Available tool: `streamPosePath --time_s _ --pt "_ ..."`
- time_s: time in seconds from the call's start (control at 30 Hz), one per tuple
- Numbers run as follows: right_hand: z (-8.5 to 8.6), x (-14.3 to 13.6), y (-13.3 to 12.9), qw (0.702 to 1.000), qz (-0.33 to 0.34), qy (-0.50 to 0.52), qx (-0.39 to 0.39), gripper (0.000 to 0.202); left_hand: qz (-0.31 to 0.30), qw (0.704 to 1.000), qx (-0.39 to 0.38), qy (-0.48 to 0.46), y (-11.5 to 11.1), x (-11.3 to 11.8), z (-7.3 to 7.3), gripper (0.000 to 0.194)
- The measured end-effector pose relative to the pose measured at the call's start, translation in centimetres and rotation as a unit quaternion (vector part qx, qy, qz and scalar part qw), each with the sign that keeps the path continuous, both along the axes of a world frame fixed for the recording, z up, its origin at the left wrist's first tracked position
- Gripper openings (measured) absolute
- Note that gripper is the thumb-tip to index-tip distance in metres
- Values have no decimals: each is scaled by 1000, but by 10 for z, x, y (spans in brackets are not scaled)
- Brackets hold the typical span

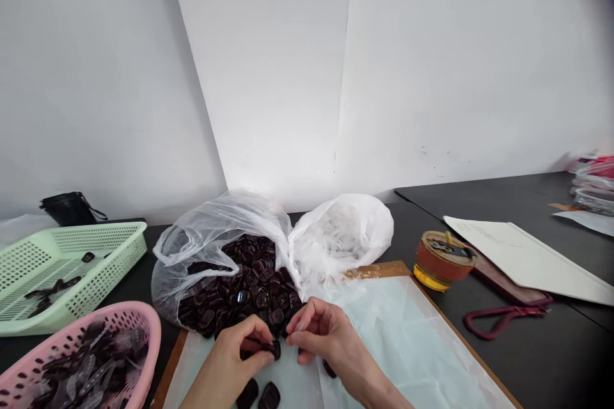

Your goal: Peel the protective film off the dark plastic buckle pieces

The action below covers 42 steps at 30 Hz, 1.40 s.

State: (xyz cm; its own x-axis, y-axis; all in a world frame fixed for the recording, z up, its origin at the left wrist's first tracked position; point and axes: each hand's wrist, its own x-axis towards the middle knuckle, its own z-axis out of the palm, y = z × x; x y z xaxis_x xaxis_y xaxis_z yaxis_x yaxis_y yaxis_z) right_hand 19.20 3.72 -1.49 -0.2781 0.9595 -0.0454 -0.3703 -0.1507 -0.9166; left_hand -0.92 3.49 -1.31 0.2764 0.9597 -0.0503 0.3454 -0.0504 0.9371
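Note:
My left hand [242, 351] is closed around a dark, glossy piece [273, 349], pinched between thumb and fingers. Just to its right, my right hand [319, 335] is closed in a pinch on something small that I cannot make out. Both hands are over a pale sheet [398, 332] on a brown board. Behind them a clear plastic bag [192, 236] lies open with a heap of dark pieces [254, 275] spilling toward the hands. Loose dark pieces [269, 395] lie below my left hand. A white bag [345, 230] with clear film inside sits to the right.
At left are a green basket [100, 275], a pink basket [154, 339] of dark and clear parts, and a black cup [70, 208]. On the right stand an amber-and-brown container [444, 259], red-handled scissors [489, 323] and a white notebook [537, 259].

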Motion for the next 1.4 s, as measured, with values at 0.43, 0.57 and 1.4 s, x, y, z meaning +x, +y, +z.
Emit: streamPosePath --time_s 0.43,0.57,1.4 --pt "-4 -2 0 998 23 -11 -63 36 88 952 -107 -272 -2 14 0 28" --pt "-6 -2 1 997 23 -14 -68 36 89 944 -139 -287 -3 15 0 33" --pt "-7 -13 -2 994 -18 94 -54 31 -61 954 -190 -223 -8 40 -25 39"
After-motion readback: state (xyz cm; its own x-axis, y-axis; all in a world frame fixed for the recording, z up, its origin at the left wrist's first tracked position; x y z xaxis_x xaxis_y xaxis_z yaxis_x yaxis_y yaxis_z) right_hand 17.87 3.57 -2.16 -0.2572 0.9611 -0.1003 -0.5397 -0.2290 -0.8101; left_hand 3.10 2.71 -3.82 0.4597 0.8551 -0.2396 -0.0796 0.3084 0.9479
